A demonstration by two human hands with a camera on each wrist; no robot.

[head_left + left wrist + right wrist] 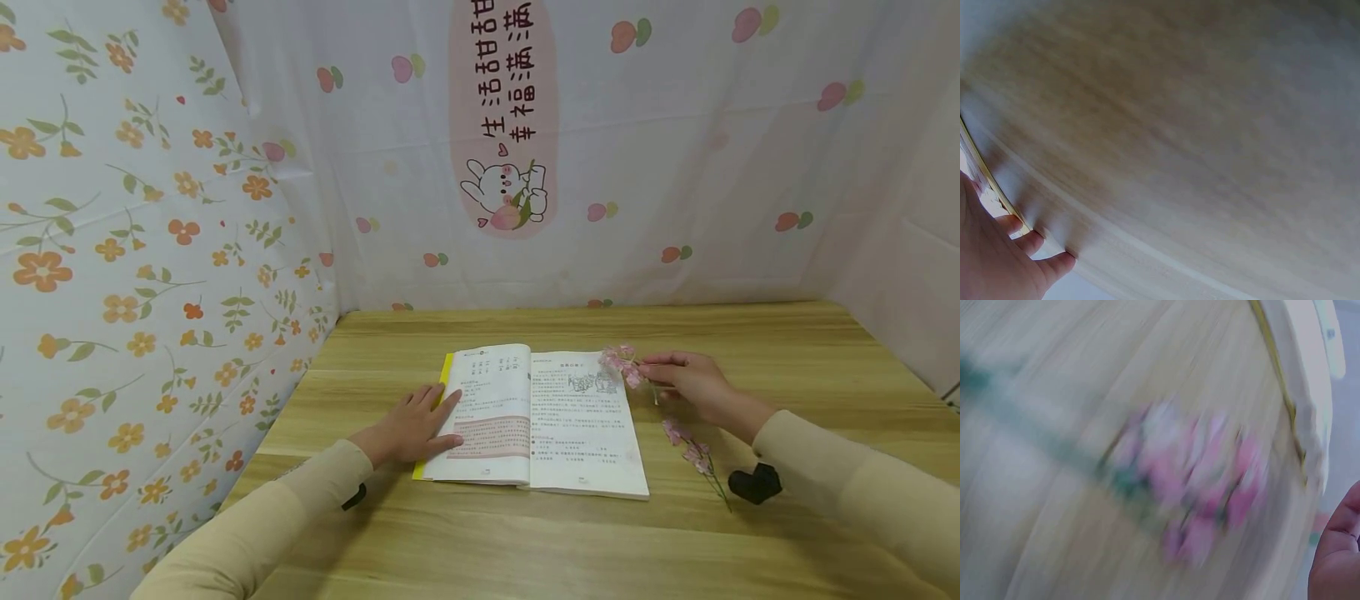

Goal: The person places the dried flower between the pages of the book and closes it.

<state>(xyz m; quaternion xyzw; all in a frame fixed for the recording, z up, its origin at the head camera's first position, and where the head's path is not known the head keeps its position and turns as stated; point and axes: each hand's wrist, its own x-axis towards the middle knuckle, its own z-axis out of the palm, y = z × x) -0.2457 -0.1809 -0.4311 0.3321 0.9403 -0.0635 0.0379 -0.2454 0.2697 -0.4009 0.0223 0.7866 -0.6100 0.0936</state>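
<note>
Head view: wood-grain table nearest; left hand lies spread on the open book; right hand pinches a pink blossom sprig at the book's far-right corner, long axis slanting, blooms far-left, stem near-right; bunny-print cloth hangs behind.

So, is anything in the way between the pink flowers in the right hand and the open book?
Nothing visible. The pink sprig in the grip of the right hand overlaps the right page at its upper corner; I can't tell whether it touches. The left hand rests on the left page; the other sprig lies beside the book.
</note>
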